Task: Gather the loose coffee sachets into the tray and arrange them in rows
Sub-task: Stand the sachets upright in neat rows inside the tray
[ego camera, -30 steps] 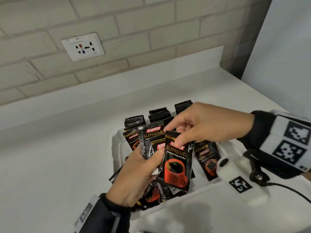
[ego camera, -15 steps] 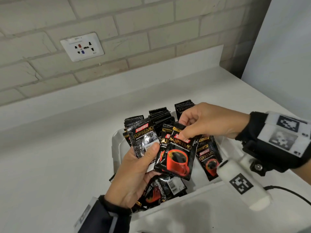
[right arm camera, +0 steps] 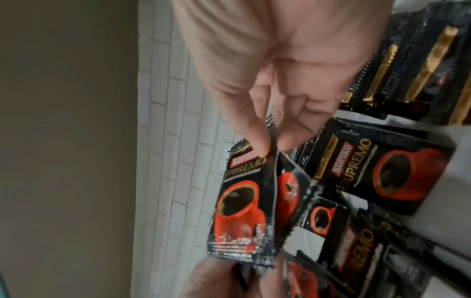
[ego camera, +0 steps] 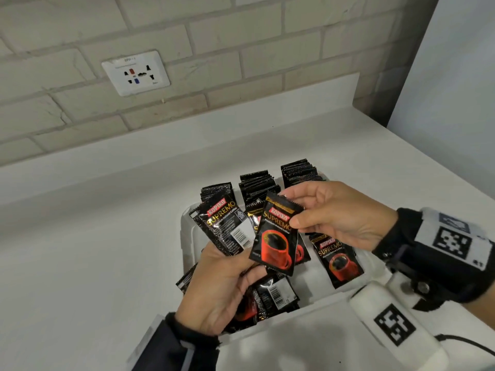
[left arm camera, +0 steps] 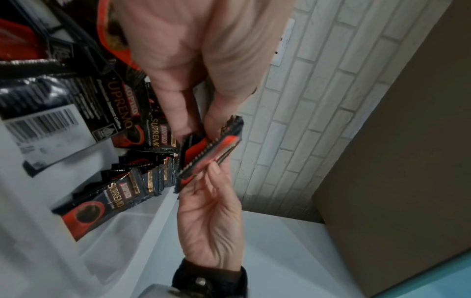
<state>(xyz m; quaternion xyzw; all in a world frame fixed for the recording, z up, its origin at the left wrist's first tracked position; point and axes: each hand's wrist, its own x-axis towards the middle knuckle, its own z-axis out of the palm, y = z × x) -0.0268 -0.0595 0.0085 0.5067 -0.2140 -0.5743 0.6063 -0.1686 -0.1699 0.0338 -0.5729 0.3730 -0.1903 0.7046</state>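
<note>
A white tray (ego camera: 267,326) stands on the counter, with three rows of black coffee sachets (ego camera: 258,183) upright at its back. More sachets lie loose in it, one flat at the right (ego camera: 338,261). My right hand (ego camera: 292,210) pinches the top of a sachet with a red cup (ego camera: 276,236), (right arm camera: 237,201) over the tray. My left hand (ego camera: 241,258) grips another sachet, barcode side up (ego camera: 225,228), just left of it. In the left wrist view the pinched sachet (left arm camera: 211,153) is edge-on between both hands. Loose sachets (ego camera: 276,293) lie partly hidden under my left hand.
The white counter (ego camera: 93,250) runs left of and behind the tray to a low white upstand. A brick wall with a socket plate (ego camera: 135,73) rises behind. A pale panel (ego camera: 455,76) closes the right side. The right wrist camera (ego camera: 393,325) hangs over the tray's front right corner.
My right hand has turned palm up and lifted the red-cup sachet a little higher. The sachet in my left hand has tilted left, and its barcode now shows.
</note>
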